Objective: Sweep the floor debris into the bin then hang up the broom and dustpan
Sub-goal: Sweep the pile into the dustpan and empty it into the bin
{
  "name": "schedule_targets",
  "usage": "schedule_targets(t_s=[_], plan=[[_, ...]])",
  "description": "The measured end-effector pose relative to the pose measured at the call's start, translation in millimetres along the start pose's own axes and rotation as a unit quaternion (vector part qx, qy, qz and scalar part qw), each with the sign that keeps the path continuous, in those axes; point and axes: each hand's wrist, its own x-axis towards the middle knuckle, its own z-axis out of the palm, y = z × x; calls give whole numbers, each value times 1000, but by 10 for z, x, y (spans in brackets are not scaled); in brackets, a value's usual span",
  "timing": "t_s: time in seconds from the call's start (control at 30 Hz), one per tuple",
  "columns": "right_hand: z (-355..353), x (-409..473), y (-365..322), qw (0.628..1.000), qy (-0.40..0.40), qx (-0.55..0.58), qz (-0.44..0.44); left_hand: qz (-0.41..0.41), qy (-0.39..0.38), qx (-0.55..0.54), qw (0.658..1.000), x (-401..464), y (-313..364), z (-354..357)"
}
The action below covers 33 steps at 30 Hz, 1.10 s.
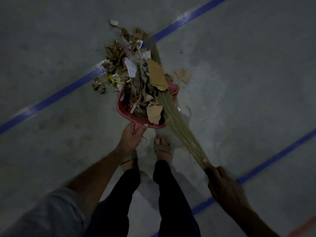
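Note:
A red dustpan [121, 111] lies on the grey floor in front of my feet, heaped with torn cardboard, paper and dry leaves. My left hand [131, 135] grips its handle at the near end. A straw broom [177, 124] slants from lower right up across the pan's right side, its tips reaching into the debris pile [119, 53] on the floor beyond the pan. My right hand [220, 183] grips the broom's bound end.
Blue tape lines [56, 96] cross the concrete floor diagonally, one under the debris, another [273, 158] at the right. A loose cardboard scrap [185, 75] lies right of the pan. My sandalled feet [162, 147] stand just behind the dustpan.

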Motion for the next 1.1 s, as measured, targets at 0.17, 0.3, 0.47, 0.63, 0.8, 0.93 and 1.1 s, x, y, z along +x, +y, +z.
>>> schedule_targets(t_s=[0.17, 0.3, 0.47, 0.63, 0.8, 0.93, 1.1], plan=[[-248, -836, -423, 998, 42, -21, 33, 33, 5, 2, 999, -854, 560, -121], [-467, -1586, -831, 996, 85, 23, 23, 64, 10, 0, 998, -1605, 1088, -332], [-647, -2460, -1204, 989, 145, 38, 13, 69, 8, -29, 997, -2442, 1578, -594], [-678, -3045, -1169, 980, 199, -2, -3, 95, 36, -39, 994, -3266, 1806, -610], [-640, -3664, -931, 974, 223, -35, -26, 91, 74, -53, 992, -4134, 1763, -337], [-571, -4240, -779, 968, 241, -42, -47, 111, 69, -69, 989, -4758, 1618, -101], [-397, -4863, -638, 958, 275, -57, -55, 132, 59, -74, 987, -5393, 1521, 23]])
